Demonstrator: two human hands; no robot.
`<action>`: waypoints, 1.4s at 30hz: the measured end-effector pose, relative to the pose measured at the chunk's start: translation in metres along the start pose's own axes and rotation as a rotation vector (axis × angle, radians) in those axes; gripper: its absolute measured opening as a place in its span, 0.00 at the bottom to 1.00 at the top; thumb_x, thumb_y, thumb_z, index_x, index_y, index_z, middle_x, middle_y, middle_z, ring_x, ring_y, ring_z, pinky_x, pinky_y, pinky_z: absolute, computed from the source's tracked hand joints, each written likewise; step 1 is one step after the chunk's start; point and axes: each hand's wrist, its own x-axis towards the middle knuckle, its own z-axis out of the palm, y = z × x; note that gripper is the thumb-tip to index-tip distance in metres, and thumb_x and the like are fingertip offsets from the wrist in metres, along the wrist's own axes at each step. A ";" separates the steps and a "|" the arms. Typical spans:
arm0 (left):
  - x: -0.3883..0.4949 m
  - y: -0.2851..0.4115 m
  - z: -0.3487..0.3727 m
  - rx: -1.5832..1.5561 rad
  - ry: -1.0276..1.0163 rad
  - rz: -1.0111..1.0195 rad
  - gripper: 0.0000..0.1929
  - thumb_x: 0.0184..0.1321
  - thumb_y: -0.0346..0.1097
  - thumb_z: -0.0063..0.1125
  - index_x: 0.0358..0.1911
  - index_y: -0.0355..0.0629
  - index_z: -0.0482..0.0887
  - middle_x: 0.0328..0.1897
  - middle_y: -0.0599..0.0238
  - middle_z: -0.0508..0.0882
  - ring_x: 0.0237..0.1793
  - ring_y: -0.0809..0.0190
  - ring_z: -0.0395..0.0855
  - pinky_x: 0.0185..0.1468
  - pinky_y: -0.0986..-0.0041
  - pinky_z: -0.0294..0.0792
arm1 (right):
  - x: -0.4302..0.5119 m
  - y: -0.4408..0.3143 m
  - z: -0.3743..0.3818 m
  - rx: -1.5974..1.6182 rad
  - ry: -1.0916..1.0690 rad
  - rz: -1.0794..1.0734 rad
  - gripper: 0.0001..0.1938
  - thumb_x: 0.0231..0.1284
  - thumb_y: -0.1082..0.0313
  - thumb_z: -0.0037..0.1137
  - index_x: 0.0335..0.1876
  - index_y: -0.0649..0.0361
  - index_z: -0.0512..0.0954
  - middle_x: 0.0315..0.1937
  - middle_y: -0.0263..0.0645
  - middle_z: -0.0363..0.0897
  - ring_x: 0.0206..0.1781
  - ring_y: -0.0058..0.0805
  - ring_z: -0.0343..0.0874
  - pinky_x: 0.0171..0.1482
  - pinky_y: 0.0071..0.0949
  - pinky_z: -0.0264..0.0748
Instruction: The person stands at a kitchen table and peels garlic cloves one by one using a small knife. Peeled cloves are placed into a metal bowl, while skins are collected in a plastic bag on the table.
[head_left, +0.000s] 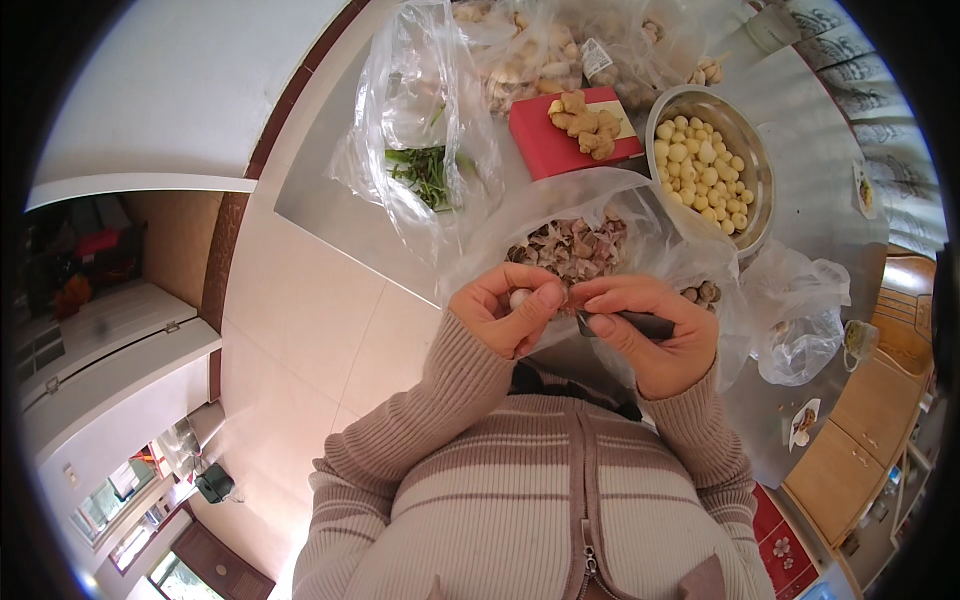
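Note:
Between the thumb and fingers of my left hand (511, 309) is a pale, round bulb (519, 298), probably single-clove garlic. My right hand (651, 324) grips a dark-handled knife (643, 325), its thumb and forefinger nearly meeting the left fingertips at a bit of skin. Just beyond both hands, a clear plastic bag (487, 247) lies spread with papery garlic skins (574, 247) in it. Unpeeled dark bulbs (703, 294) lie beside my right hand. A steel bowl (763, 176) of peeled pale bulbs (694, 171) stands at the back right.
A red box (534, 142) bears ginger root (585, 124). Behind it are plastic bags of bulbs (525, 71). A bag with green leaves (424, 176) lies at the back left. Crumpled clear plastic (801, 345) and a glass jar (860, 339) are at the right, near the table's edge.

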 end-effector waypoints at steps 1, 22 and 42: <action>-0.001 0.001 0.001 -0.004 0.007 -0.003 0.10 0.58 0.36 0.59 0.36 0.37 0.78 0.22 0.70 0.79 0.16 0.77 0.66 0.19 0.87 0.58 | 0.000 0.000 0.002 -0.014 0.016 0.005 0.06 0.52 0.80 0.56 0.37 0.69 0.77 0.40 0.47 0.80 0.43 0.28 0.78 0.48 0.24 0.73; -0.006 -0.005 0.015 0.172 0.148 0.269 0.11 0.58 0.33 0.58 0.43 0.39 0.79 0.24 0.72 0.79 0.16 0.80 0.63 0.18 0.89 0.55 | -0.005 0.000 0.020 0.138 0.216 0.093 0.08 0.54 0.75 0.58 0.39 0.67 0.78 0.34 0.36 0.81 0.38 0.19 0.77 0.43 0.16 0.72; -0.016 0.001 0.012 0.478 0.141 0.395 0.09 0.55 0.29 0.60 0.39 0.39 0.83 0.31 0.70 0.84 0.22 0.78 0.70 0.25 0.87 0.63 | -0.009 -0.007 0.023 -0.178 0.271 -0.004 0.06 0.55 0.74 0.57 0.38 0.65 0.79 0.32 0.36 0.81 0.34 0.18 0.78 0.39 0.16 0.73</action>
